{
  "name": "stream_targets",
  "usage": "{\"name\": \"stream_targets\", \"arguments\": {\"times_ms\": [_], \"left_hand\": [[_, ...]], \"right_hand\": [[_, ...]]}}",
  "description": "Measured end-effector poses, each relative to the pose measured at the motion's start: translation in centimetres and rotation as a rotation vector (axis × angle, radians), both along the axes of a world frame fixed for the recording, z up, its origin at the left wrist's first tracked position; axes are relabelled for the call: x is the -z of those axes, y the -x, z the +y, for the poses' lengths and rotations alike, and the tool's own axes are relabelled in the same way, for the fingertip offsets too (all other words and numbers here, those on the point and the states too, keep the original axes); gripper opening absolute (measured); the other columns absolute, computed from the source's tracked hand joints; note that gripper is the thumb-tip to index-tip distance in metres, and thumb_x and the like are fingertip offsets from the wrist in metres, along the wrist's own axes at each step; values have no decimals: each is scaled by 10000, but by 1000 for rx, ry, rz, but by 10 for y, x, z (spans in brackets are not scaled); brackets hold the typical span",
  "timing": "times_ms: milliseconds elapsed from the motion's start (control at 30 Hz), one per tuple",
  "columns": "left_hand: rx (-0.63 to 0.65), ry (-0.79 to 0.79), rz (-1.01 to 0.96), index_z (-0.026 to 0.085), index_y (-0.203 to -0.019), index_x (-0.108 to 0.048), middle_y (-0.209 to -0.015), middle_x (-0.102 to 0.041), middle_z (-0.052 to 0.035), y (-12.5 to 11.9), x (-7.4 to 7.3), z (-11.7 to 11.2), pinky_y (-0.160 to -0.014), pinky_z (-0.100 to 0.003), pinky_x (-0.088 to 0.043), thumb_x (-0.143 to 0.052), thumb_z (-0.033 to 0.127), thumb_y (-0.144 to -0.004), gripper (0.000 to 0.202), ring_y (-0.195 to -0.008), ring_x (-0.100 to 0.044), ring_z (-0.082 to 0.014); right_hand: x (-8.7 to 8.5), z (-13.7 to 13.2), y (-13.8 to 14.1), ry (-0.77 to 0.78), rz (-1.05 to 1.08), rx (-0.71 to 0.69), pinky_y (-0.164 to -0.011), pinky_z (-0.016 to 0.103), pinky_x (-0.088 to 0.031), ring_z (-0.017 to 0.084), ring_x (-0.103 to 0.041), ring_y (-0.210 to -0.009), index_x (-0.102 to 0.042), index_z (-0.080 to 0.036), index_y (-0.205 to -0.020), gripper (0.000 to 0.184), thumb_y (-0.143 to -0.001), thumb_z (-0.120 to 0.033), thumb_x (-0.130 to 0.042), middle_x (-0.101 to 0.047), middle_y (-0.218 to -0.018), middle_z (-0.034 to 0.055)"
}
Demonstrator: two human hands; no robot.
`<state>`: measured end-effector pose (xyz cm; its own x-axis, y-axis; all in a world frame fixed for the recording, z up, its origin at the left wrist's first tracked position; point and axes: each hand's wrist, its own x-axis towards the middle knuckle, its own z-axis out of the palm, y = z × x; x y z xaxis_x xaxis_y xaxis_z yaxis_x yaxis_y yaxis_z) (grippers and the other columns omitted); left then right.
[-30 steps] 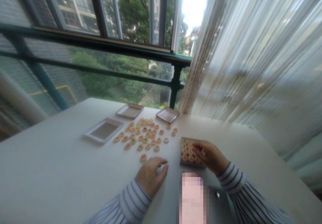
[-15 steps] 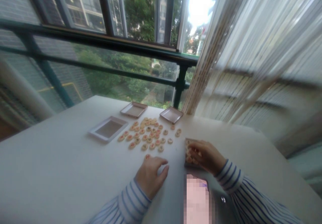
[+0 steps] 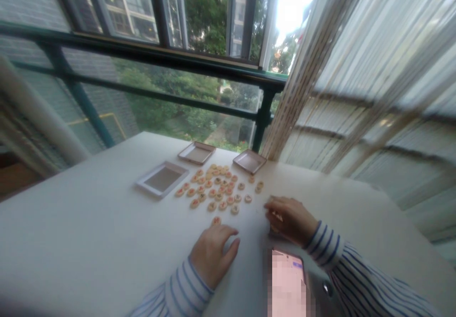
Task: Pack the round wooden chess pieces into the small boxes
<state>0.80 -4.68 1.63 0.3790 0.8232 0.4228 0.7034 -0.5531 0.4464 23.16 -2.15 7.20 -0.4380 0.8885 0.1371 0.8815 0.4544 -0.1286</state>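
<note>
Several round wooden game discs point(image 3: 219, 191) with red or dark marks lie scattered in the middle of the white table point(image 3: 71, 231). One single disc point(image 3: 215, 220) lies just beyond my left hand point(image 3: 213, 250), which rests on the table, fingers loosely curled, holding nothing. My right hand point(image 3: 290, 218) is curled over a small wooden tray point(image 3: 272, 228) holding discs. That tray is almost wholly hidden under the hand, and I cannot make out what the fingers grip.
An empty white-rimmed tray point(image 3: 162, 179) lies left of the discs, and two small brown lids point(image 3: 197, 152) point(image 3: 250, 161) sit beyond them. A phone point(image 3: 288, 284) lies near my chest. Window railing point(image 3: 263, 113) and a string curtain point(image 3: 320, 70) stand behind the table.
My right hand has shifted left over the small tray, covering the discs that showed before. The camera has swung slightly right. My left hand stays put.
</note>
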Motion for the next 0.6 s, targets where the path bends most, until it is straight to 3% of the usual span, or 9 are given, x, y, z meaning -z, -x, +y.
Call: {"name": "stream_targets", "arguments": {"times_ms": [600], "left_hand": [[-144, -174, -42, 171, -919, -611, -937, -654, -74, 53, 0, 29, -820, -366, -472, -537, 328, -740, 250, -905, -590, -206]], "right_hand": [[-6, 14, -17, -54, 51, 57, -730, 279, -403, 162, -570, -798, -572, -190, -1014, 248, -820, -232, -424, -647, -879, 53]]}}
